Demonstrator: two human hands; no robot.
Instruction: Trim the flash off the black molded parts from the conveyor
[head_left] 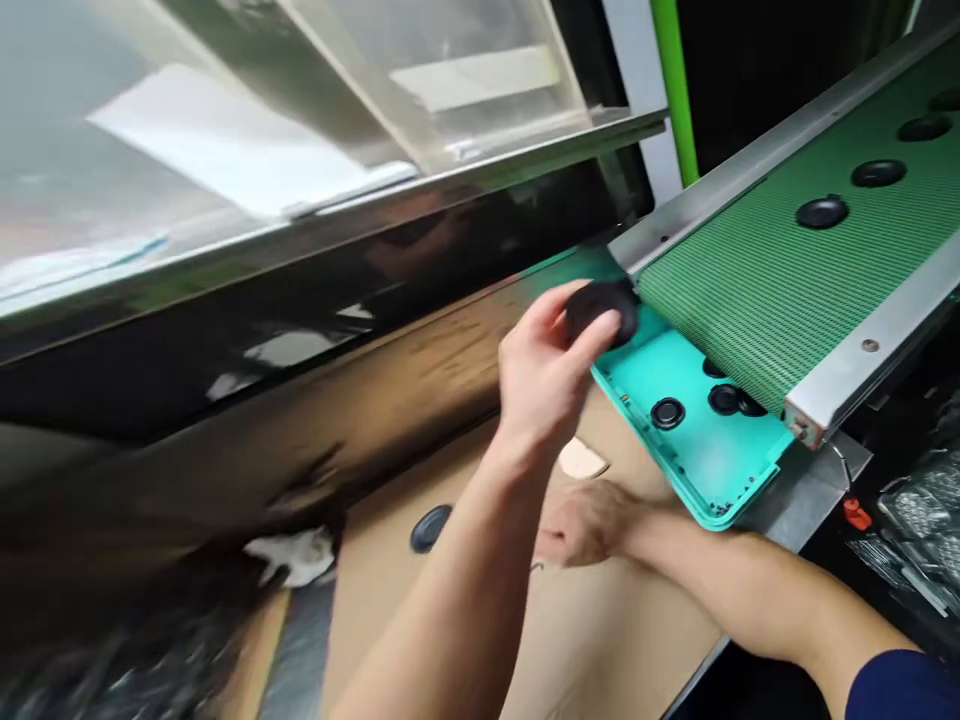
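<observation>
The black round part (600, 310) sits pinched in the left hand (544, 375), just above the near end of the teal tray (705, 455), at about one o'clock from the frame's centre. Far to the left, at about nine o'clock, a dark glossy panel (315, 330) runs under a clear cover (300, 120); its lower edge meets a brown cardboard sheet (585, 630) that spreads toward six o'clock with plenty of bare room on it. On that cardboard, at about seven o'clock, a loose black disc (430, 527) lies by itself, well apart from both hands, with a white scrap (296, 555) further left. The left forearm rises from the bottom edge, wrist bent, fingers and thumb closed narrowly round the part. The right hand (589, 525) rests low on the cardboard at about five o'clock, just beside the tray's near rim, fingers curled under; I cannot tell whether it holds anything. The right forearm comes in from the lower right corner, ending in a dark blue sleeve (900, 685). Several more black parts lie in the tray. At about two o'clock the green conveyor belt (780, 280) climbs to the right between metal rails, a row of black parts spaced along it, its lower end overhanging the tray
</observation>
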